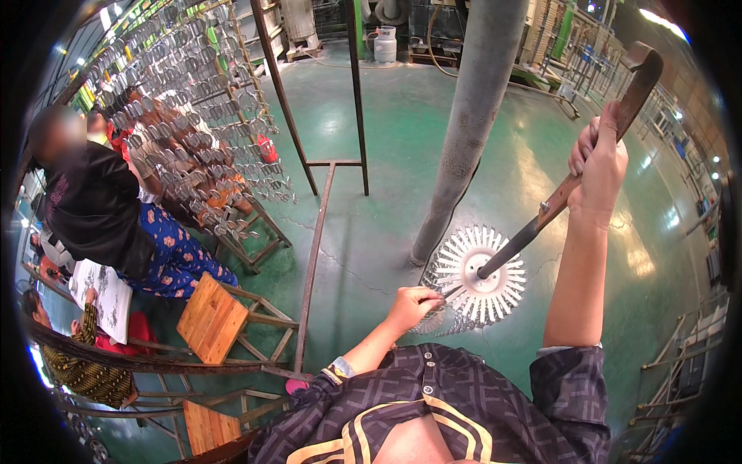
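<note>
My right hand (599,166) is raised at the right, its fingers wrapped round a flat rusty metal bar (640,89) with a hooked top end. A dark rod (512,251) runs from the bar down to the middle of a round, pale rack (483,284) with many prongs spread like spokes. My left hand (413,309) is at the rack's left edge, thumb and fingers pinched together. Whatever lies between those fingertips is too small to make out. Small shiny pieces show along the rack's lower left rim, partly behind my left hand.
A thick grey post (464,147) rises just beyond the rack. A frame hung with many shiny metal pieces (193,116) stands at the left. Nearby are a person in a black top (93,209), wooden stools (212,319) and a rusty metal frame (313,263). A gas cylinder (385,45) stands far back.
</note>
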The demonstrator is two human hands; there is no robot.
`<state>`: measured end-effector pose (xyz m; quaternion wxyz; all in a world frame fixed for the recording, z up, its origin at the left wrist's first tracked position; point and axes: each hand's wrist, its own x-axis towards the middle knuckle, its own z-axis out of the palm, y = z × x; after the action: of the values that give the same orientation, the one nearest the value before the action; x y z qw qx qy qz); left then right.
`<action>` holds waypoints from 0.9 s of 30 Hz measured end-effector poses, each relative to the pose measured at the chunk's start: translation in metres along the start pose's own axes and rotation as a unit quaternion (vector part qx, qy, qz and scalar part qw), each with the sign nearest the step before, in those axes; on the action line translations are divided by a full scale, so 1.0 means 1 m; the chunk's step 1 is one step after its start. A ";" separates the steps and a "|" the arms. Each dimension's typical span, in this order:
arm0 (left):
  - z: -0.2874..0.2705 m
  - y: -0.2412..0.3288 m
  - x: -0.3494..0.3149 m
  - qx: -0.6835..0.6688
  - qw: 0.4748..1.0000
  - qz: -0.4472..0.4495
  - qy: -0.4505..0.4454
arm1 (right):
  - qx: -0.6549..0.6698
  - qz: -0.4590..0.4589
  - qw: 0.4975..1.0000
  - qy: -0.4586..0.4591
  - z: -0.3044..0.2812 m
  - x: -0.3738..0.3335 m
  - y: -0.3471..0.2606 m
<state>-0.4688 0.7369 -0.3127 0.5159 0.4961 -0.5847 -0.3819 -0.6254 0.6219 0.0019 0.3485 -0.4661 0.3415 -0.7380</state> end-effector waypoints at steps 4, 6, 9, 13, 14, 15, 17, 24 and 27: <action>-0.001 -0.001 -0.002 -0.001 1.000 0.011 0.024 | 0.003 0.001 1.000 -0.002 -0.002 0.001 0.000; -0.002 -0.001 -0.003 0.005 0.999 0.021 0.032 | 0.004 -0.003 1.000 -0.002 -0.003 0.001 0.001; -0.003 0.000 -0.006 0.007 0.999 0.031 0.035 | 0.003 -0.008 1.000 0.001 -0.004 0.002 0.002; -0.002 0.003 -0.011 0.018 0.998 0.048 0.022 | 0.004 -0.008 1.000 0.003 -0.004 0.002 0.004; -0.001 0.004 -0.012 0.025 0.998 0.052 0.017 | 0.004 -0.008 1.000 0.005 -0.005 0.002 0.005; 0.001 0.005 -0.012 0.032 0.998 0.057 0.016 | -0.002 -0.008 1.000 0.006 -0.004 0.002 0.004; 0.005 0.006 -0.012 0.047 0.997 0.066 0.014 | -0.014 -0.009 1.000 0.009 -0.003 0.001 0.003; 0.014 0.002 -0.012 0.059 0.996 0.060 0.036 | -0.008 -0.005 1.000 0.019 -0.002 -0.001 0.006; 0.017 -0.002 -0.012 0.061 0.996 0.049 0.034 | -0.005 -0.009 1.000 0.015 -0.005 0.001 0.012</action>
<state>-0.4860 0.7468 -0.3200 0.5227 0.5102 -0.6122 -0.3028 -0.6278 0.6156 -0.0090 0.3342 -0.4602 0.3459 -0.7462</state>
